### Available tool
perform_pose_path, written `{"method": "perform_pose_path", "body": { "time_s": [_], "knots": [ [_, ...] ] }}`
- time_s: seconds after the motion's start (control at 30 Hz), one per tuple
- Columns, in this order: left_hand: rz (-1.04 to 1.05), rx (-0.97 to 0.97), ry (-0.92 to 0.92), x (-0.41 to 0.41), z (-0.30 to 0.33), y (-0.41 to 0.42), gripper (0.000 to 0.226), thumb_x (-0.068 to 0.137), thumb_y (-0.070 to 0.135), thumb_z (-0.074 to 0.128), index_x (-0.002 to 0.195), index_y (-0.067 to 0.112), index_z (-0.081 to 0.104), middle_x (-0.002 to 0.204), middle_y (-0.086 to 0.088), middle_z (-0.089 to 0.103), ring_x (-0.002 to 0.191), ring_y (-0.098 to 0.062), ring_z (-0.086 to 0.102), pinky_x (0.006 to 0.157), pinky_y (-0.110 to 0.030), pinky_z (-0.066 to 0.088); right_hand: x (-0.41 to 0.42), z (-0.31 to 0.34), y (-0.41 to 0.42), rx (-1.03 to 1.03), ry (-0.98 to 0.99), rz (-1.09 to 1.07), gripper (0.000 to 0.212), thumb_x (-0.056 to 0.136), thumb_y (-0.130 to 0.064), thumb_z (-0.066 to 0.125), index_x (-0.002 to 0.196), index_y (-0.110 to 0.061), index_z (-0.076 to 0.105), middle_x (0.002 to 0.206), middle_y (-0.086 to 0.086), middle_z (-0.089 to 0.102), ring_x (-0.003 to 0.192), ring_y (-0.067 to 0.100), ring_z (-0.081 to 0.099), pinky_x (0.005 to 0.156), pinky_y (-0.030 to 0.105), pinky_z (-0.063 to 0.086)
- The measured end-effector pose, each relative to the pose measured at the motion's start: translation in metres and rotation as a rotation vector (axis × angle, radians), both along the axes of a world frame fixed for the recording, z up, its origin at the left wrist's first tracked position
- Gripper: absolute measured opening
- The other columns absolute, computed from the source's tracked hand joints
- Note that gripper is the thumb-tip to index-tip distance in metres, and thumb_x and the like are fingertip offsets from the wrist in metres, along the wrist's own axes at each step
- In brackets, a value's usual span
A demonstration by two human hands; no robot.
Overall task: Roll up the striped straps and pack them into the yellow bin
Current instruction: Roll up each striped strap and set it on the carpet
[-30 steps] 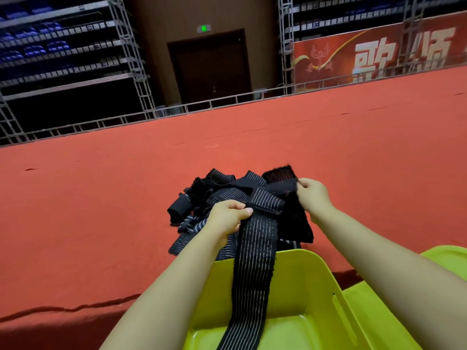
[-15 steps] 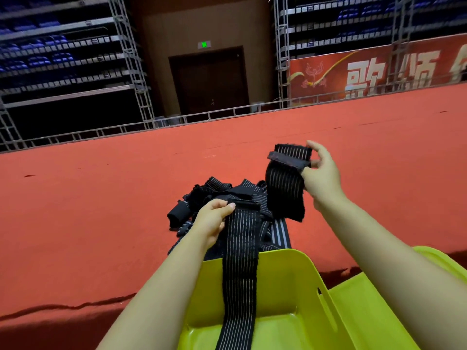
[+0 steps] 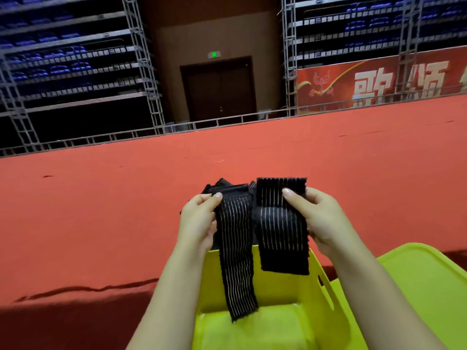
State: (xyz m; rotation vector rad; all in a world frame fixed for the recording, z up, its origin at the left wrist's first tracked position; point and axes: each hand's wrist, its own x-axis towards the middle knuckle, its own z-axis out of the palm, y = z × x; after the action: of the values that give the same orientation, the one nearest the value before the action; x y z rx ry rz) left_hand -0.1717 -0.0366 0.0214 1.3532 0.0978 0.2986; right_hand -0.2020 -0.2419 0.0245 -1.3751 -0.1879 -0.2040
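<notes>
Both hands up in front of the chest, each gripping a striped strap. Left hand (image 3: pixel 199 218) pinching the top end of a long strap (image 3: pixel 236 261), thumb over its dark end patch, the rest hanging straight down with its tail dipping inside the yellow bin (image 3: pixel 321 294). Right hand (image 3: pixel 319 218) curled round a folded strap (image 3: pixel 281 226), thumb pressed across the front, one flap standing above the fingers and a doubled length hanging just above the bin's far rim. Straps side by side, edges touching or nearly so; impossible to tell whether these are two pieces or one piece doubled behind the hands.

Behind the hands, a few corners of the remaining pile of straps (image 3: pixel 222 183) peeking out on the red carpet (image 3: pixel 101 210), mostly hidden. Second yellow-green piece (image 3: pixel 424 279) lying to the right of the bin, probably a lid or another bin.

Progress, judged from this view: early. Visible floor of the bin bare of any rolled strap, only the dangling tail reaching in. Neither held strap rolled yet, one merely folded. Left to do: rolling both, setting them in, then working through the pile.
</notes>
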Motion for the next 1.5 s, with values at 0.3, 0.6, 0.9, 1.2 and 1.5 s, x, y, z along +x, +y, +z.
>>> {"method": "perform_pose_path", "body": {
  "time_s": [0.3, 0.6, 0.9, 1.2, 1.5],
  "knots": [
    [0.129, -0.071, -0.124, -0.061, -0.005, -0.005, 0.018, 0.092, 0.008, 0.061, 0.075, 0.014, 0.056, 0.069, 0.0, 0.065, 0.064, -0.015, 0.059, 0.055, -0.027, 0.045, -0.026, -0.024, 0.014, -0.354, -0.118, -0.27, 0.011, 0.09, -0.026, 0.063, 0.081, -0.033, 0.067, 0.133, -0.002, 0.054, 0.127, 0.017, 0.047, 0.099, 0.034, 0.038],
    [0.185, -0.14, -0.192, -0.062, 0.0, -0.016, 0.011, 0.088, 0.006, 0.066, 0.092, 0.015, 0.061, 0.099, -0.009, 0.064, 0.103, -0.028, 0.059, 0.106, -0.055, 0.041, -0.042, -0.013, 0.017, -0.081, -0.23, -0.034, 0.017, 0.088, -0.002, 0.061, 0.089, -0.017, 0.069, 0.085, -0.001, 0.073, 0.079, 0.011, 0.065, 0.074, 0.03, 0.052],
    [0.043, -0.158, -0.205, -0.074, -0.011, -0.039, 0.016, 0.088, 0.0, 0.063, 0.091, 0.015, 0.066, 0.093, -0.009, 0.072, 0.093, -0.026, 0.066, 0.091, -0.043, 0.051, -0.058, -0.009, 0.031, 0.224, 0.011, 0.23, 0.029, 0.07, -0.022, 0.067, 0.092, -0.004, 0.065, 0.081, 0.009, 0.067, 0.065, 0.015, 0.064, 0.056, 0.022, 0.053],
    [0.079, -0.177, -0.255, -0.072, -0.006, -0.035, 0.016, 0.087, -0.001, 0.063, 0.089, 0.014, 0.066, 0.081, 0.0, 0.074, 0.085, -0.022, 0.066, 0.086, -0.039, 0.053, -0.061, 0.0, 0.028, 0.238, 0.012, 0.33, 0.025, 0.06, -0.014, 0.07, 0.084, -0.012, 0.06, 0.065, 0.002, 0.065, 0.055, 0.01, 0.063, 0.046, 0.018, 0.049],
    [-0.211, -0.047, -0.275, -0.087, -0.008, -0.033, 0.019, 0.08, 0.017, 0.062, 0.097, 0.013, 0.071, 0.09, -0.005, 0.075, 0.08, -0.014, 0.07, 0.068, -0.024, 0.055, -0.054, -0.008, 0.028, 0.325, -0.062, 0.172, 0.032, 0.053, -0.031, 0.081, 0.079, -0.016, 0.069, 0.08, 0.008, 0.069, 0.07, 0.014, 0.066, 0.062, 0.02, 0.054]
  ]
}}
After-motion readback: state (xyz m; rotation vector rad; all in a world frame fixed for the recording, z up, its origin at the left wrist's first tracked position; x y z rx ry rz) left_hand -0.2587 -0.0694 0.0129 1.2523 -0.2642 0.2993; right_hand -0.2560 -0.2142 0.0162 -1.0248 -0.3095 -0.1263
